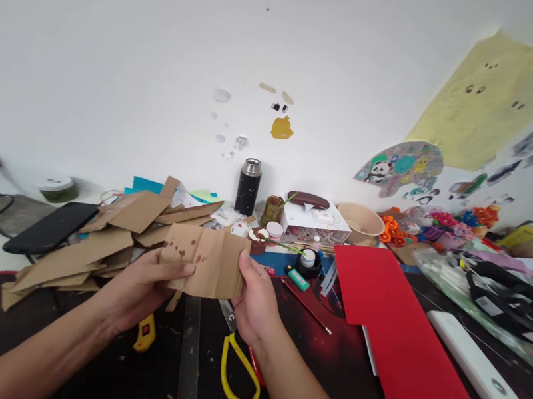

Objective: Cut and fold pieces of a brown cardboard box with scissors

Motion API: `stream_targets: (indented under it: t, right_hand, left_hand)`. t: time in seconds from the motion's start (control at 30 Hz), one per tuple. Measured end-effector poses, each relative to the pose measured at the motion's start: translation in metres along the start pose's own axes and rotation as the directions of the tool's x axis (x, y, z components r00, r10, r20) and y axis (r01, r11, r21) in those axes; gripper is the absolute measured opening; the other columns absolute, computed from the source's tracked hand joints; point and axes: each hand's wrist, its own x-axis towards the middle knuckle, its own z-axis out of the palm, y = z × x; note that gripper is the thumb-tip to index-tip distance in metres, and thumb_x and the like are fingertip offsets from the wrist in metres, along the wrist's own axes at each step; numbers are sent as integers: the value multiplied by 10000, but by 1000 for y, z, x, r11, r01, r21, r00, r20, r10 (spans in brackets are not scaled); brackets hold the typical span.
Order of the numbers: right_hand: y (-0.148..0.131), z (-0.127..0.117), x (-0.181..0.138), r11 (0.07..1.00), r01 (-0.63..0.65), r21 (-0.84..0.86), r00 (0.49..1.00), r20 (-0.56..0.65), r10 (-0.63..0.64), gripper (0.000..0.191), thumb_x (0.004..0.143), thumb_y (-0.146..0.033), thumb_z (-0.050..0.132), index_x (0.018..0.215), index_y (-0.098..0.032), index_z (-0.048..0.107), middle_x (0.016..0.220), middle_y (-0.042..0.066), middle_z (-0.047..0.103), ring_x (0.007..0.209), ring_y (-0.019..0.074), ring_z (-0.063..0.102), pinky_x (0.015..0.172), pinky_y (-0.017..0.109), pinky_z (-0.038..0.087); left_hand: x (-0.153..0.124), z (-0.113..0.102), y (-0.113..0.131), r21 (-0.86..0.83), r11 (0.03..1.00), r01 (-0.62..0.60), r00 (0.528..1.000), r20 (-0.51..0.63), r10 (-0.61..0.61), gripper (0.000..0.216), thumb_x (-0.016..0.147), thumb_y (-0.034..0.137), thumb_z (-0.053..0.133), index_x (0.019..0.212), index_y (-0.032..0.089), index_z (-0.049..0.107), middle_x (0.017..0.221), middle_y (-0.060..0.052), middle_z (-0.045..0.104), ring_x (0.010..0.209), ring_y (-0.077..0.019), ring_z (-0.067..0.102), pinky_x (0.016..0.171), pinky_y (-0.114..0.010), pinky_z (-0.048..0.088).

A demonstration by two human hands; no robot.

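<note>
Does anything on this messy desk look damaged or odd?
Yes: the cardboard piece held between the left hand and right hand is creased and spotted with dark brown stains. Behind it, cardboard scraps lie in a loose heap.

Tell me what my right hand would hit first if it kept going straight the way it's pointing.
Probably the small brown cup just beyond the cardboard piece that your right hand holds; depth is hard to judge from this view.

Bare forearms, no sleeves, hands (201, 290) ungloved
</note>
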Motion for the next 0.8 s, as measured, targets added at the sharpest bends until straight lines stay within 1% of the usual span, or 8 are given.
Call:
stream_targets:
  t: [0.13, 0.23, 0.37, 0.47, 0.53, 0.63, 0.7, 0.8]
  right_hand:
    - [0, 2, -1, 1000, -25, 7, 999, 43, 24, 596, 694, -623, 936, 1035, -153, 802, 1016, 133, 832, 964, 311, 786, 777, 389, 639]
    - [0, 1, -1, 1000, -31, 4, 998, 63, 30, 600, 708, -637, 922, 1048, -159, 799, 995, 125, 829, 929, 306, 789, 739, 384, 643]
    - [1, -3, 3, 1000, -17, 9, 1000, 17, 17, 625, 685, -631, 940, 1065, -158, 789, 998, 121, 828, 925, 300, 787, 737, 381, 642]
    - [1, -5, 6, 1000, -6, 1, 1000, 9, 6, 639, 671, -633, 947, 1062, -152, 791, 1011, 127, 829, 945, 308, 786, 762, 392, 640]
    - [2, -6, 6, 1000, 10, -8, 1000, 11, -10, 621, 673, -630, 947, 1041, -153, 796, 1018, 127, 830, 968, 313, 782, 783, 397, 637]
    - [2, -6, 6, 1000, 20, -19, 1000, -1, -20, 602, 671, -624, 949, 1021, -157, 802, 1023, 122, 831, 997, 314, 778, 809, 398, 633]
    - [2, -7, 6, 1000, 14, -22, 1000, -10, -14, 607, 675, -626, 946, 1033, -157, 803, 1031, 122, 831, 1001, 310, 779, 816, 395, 632]
    - [2, -7, 5, 1000, -3, -16, 1000, 3, 3, 602, 697, -621, 936, 1055, -157, 798, 1056, 128, 830, 999, 302, 781, 811, 385, 633]
  left_hand:
    - [-4, 3, 0, -33, 999, 20, 1000, 15, -19, 467, 485, 189, 1005, 915, 171, 823, 950, -125, 861, 946, -343, 806, 767, -359, 653]
    - [-5, 5, 0, -42, 999, 13, 1000, 0, -13, 461, 491, 228, 1013, 904, 156, 818, 983, -146, 857, 939, -340, 802, 758, -349, 642]
    - [-1, 1, 1, -31, 999, -20, 999, -35, 19, 459, 512, 213, 1015, 921, 129, 823, 969, -145, 851, 834, -265, 780, 711, -285, 605]
    - [3, -4, 4, -31, 999, -8, 998, -60, 6, 411, 549, 249, 1014, 889, 114, 826, 915, -134, 841, 751, -213, 735, 680, -261, 588]
    - [4, -7, 5, -31, 999, 12, 998, -61, -13, 382, 551, 268, 1018, 839, 114, 820, 868, -122, 829, 713, -197, 709, 643, -253, 578]
    - [4, -7, 6, -36, 999, 25, 999, -44, -26, 337, 543, 246, 1019, 764, 118, 800, 790, -99, 801, 664, -179, 685, 590, -236, 554]
    - [3, -6, 5, -48, 999, 25, 999, -30, -27, 315, 549, 219, 1011, 759, 119, 798, 767, -89, 791, 649, -172, 683, 575, -228, 546]
    - [1, -3, 4, -73, 997, 34, 999, -1, -34, 322, 547, 194, 1005, 802, 127, 820, 779, -87, 804, 657, -179, 702, 590, -233, 563]
